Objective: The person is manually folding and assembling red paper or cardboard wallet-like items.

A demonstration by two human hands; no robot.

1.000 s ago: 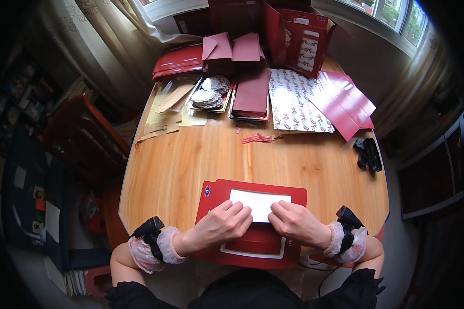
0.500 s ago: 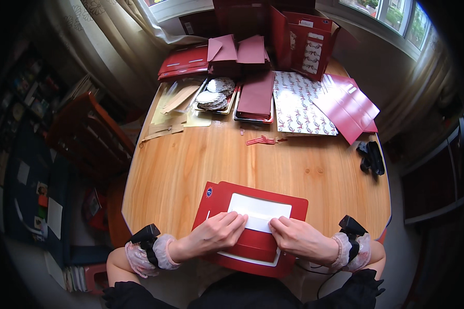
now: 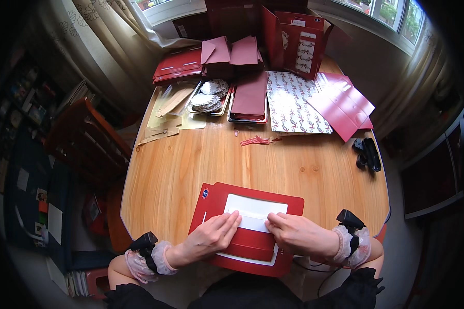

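A red cardboard piece (image 3: 288, 262) lies near the table's front edge, with a white panel (image 3: 255, 202) set in its upper part and a smaller red flap (image 3: 250, 244) below. Across the panel's lower part runs a white strip (image 3: 252, 222), paper or tape, I cannot tell which. My left hand (image 3: 213, 234) presses its closed fingertips at the strip's left end. At the other end, my right hand (image 3: 299, 236) pinches with thumb and fingers. The fingers cover both ends of the strip.
Along the far side sit stacked red envelopes (image 3: 248, 100), a tray of round white pieces (image 3: 211, 95), brown paper pieces (image 3: 172, 102), a patterned sheet (image 3: 296, 105) and a standing red box (image 3: 304, 46). A black object (image 3: 366, 154) lies at the right edge.
My right hand's fingers have shifted slightly left and up along the strip, and my left fingertips have moved a little. The whole view has shifted slightly.
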